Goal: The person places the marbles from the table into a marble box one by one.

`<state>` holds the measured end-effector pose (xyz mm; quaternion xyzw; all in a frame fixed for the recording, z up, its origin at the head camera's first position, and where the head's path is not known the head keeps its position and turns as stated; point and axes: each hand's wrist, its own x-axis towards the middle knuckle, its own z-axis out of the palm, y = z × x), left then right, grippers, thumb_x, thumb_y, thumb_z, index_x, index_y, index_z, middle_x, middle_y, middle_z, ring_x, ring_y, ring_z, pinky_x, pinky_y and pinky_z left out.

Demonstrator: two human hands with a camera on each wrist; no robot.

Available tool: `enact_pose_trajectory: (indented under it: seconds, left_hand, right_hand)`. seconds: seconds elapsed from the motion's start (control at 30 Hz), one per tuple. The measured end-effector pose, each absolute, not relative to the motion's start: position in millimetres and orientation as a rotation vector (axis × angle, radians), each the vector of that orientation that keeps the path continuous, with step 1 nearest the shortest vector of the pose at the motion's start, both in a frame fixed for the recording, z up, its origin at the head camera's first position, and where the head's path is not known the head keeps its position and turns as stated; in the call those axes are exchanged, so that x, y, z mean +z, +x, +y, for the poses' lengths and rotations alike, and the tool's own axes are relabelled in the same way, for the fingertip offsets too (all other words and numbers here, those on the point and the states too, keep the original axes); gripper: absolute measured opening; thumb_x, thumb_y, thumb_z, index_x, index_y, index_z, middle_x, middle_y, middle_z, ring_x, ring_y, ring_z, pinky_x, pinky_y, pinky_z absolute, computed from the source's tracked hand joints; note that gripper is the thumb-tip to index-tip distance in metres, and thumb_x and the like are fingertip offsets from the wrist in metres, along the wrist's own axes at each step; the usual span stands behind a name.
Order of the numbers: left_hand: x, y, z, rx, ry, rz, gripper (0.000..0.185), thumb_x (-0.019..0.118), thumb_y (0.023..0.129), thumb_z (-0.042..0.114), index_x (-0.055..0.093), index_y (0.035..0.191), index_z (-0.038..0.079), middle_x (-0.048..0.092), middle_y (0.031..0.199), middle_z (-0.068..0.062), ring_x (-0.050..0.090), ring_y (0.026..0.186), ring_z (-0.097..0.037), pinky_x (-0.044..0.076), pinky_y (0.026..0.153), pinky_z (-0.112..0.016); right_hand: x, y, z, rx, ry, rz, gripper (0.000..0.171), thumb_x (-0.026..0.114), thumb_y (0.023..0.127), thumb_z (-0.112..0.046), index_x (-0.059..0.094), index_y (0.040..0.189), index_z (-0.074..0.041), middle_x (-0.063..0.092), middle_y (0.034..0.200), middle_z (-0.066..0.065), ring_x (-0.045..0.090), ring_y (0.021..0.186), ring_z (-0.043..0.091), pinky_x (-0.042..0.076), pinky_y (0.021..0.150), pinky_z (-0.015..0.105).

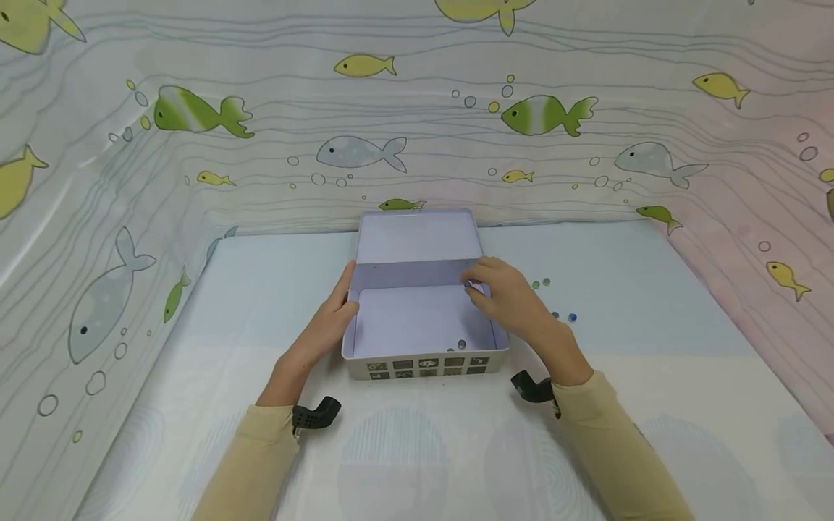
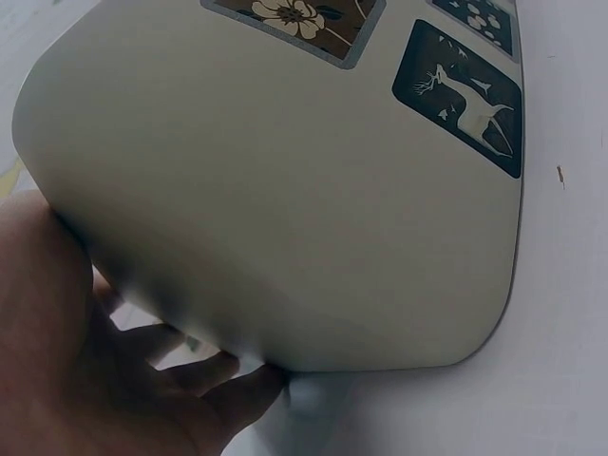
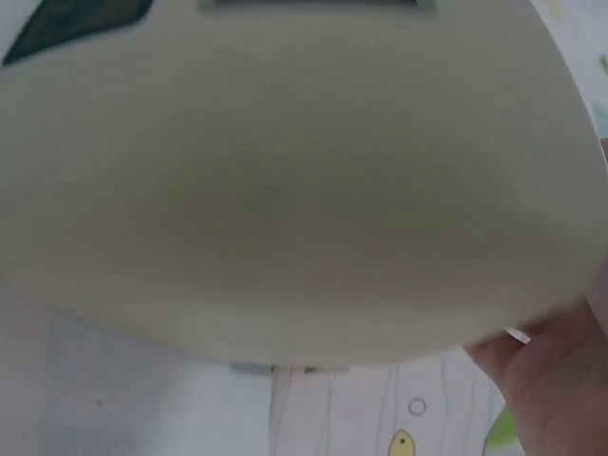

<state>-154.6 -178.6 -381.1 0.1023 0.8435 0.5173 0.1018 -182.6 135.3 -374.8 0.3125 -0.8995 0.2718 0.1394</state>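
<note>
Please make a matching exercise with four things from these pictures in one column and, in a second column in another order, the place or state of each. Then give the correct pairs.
Things:
1. left hand
2. right hand
3. marble in the tin
4. loose marbles

Places or states:
A. on the table, right of the tin
B. on the tin's floor, near its front wall
C. flat against the tin's left wall
D. over the tin's right side, pinching a small thing

Pairs: 1-C, 2-D, 3-B, 4-A
</note>
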Motion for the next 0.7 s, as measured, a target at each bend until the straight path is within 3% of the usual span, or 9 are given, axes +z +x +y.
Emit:
enact_pose_trajectory:
  seconds: [0.33, 0.7]
  left_hand:
    - [-379, -152, -177, 1.530, 0.299, 2.496, 0.073, 0.031, 0.099, 0.007, -0.006, 0.160, 0.015, -0.007, 0.169, -0.008, -0.003, 0.157, -0.029, 0.006, 0.126, -0.054]
    - [-380, -152, -177, 1.544, 0.299, 2.484, 0.073, 0.031, 0.099, 0.005, -0.007, 0.160, 0.015, -0.008, 0.169, -0.007, -0.003, 0.157, -0.029, 0.006, 0.126, -0.054]
  right_hand:
    - [-391, -177, 112, 0.758, 0.992, -2.678, 0.015, 0.071, 0.088, -0.004, 0.072, 0.102, -0.007, 0.068, 0.100, 0.002, 0.063, 0.095, 0.016, 0.056, 0.084, 0.030]
    - [-394, -169, 96, 0.504, 1.035, -2.860, 0.013, 0.069, 0.092, -0.009, 0.074, 0.104, -0.010, 0.068, 0.097, -0.001, 0.063, 0.089, 0.014, 0.055, 0.078, 0.028]
